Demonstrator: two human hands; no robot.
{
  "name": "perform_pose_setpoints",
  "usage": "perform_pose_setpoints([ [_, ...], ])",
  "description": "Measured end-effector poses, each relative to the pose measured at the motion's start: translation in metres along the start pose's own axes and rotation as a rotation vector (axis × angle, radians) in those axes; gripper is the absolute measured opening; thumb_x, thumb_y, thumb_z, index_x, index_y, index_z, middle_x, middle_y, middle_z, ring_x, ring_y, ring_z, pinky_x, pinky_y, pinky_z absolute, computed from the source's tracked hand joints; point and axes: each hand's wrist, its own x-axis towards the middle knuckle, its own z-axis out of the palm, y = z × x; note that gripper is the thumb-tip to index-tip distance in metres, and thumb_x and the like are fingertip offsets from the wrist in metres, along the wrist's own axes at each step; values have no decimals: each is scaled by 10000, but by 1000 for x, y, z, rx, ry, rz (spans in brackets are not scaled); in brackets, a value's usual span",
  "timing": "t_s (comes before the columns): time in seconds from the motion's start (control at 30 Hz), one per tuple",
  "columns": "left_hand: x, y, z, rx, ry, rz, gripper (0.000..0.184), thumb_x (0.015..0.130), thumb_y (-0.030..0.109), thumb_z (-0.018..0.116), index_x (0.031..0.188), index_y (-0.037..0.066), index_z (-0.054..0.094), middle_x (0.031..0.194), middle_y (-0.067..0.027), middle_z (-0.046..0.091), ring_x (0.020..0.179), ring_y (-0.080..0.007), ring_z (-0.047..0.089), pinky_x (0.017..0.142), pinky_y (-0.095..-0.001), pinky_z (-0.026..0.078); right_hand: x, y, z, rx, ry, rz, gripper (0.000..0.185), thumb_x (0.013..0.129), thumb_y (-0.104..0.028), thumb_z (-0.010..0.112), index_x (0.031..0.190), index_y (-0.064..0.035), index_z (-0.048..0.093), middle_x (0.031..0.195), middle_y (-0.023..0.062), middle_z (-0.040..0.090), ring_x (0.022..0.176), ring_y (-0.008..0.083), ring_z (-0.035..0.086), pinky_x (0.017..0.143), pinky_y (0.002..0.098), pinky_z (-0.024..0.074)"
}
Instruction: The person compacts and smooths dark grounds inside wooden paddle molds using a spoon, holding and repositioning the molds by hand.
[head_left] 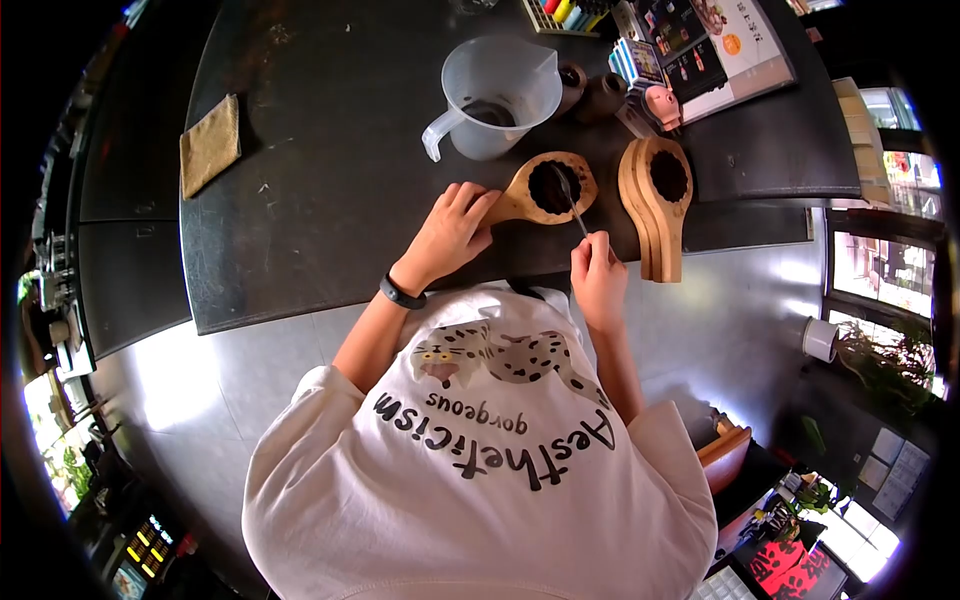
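Observation:
My left hand [447, 232], with a dark band on its wrist, grips the handle of a wooden mould [517, 198] lying on the dark table. The mould's round, scalloped hollow is dark inside. My right hand [600, 270] is closed on the handle of a metal spoon [574, 203], whose bowl reaches into that hollow. To the right lies a stack of similar wooden moulds [640, 215]; the top one's hollow also looks dark. Behind the gripped mould stands a clear plastic measuring jug [490, 80] with something dark at its bottom.
A folded tan cloth [211, 146] lies at the table's left. Small dark jars [602, 97], a pink pig figurine [662, 106] and a printed menu board [745, 50] stand at the back right. The table's front edge [330, 308] runs close to my body.

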Motion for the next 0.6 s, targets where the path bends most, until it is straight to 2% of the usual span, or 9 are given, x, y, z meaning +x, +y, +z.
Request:
perform_pose_setpoints([
  [0.13, 0, 2, 0, 1, 1, 0, 572, 758, 63, 681, 1307, 13, 526, 1144, -136, 514, 1033, -318, 510, 937, -386, 457, 1, -1, -2, 76, 29, 46, 118, 893, -16, 617, 936, -42, 511, 703, 135, 597, 601, 307, 618, 530, 365, 479],
  [0.23, 0, 1, 1, 4, 0, 1, 576, 758, 64, 682, 1309, 15, 525, 1143, -137, 515, 1032, -318, 509, 935, -386, 457, 7, -2, -2, 26, 78, 7, 191, 857, 18, 609, 854, -63, 436, 699, 92, 582, 573, 328, 588, 490, 381, 466],
  [0.33, 0, 1, 1, 0, 2, -3, 578, 757, 65, 683, 1310, 15, 525, 1140, -136, 516, 1026, -317, 509, 933, -386, 457, 7, 3, 0, 71, 6, 38, 122, 889, -14, 621, 947, -38, 516, 682, 134, 589, 592, 303, 618, 522, 357, 474],
  [0.53, 0, 1, 1, 2, -7, -13, 576, 754, 67, 685, 1305, 6, 526, 1141, -136, 516, 1020, -316, 507, 932, -385, 457, 3, 7, 1, 84, 56, 8, 115, 884, -8, 617, 923, -39, 513, 656, 130, 579, 568, 304, 605, 513, 355, 472],
  [0.6, 0, 2, 0, 2, -1, -7, 576, 754, 67, 685, 1304, 4, 526, 1141, -137, 516, 1022, -316, 508, 932, -386, 457, 0, 4, -4, 54, 44, 18, 160, 861, 8, 611, 874, -57, 465, 667, 95, 576, 569, 310, 601, 504, 373, 474],
])
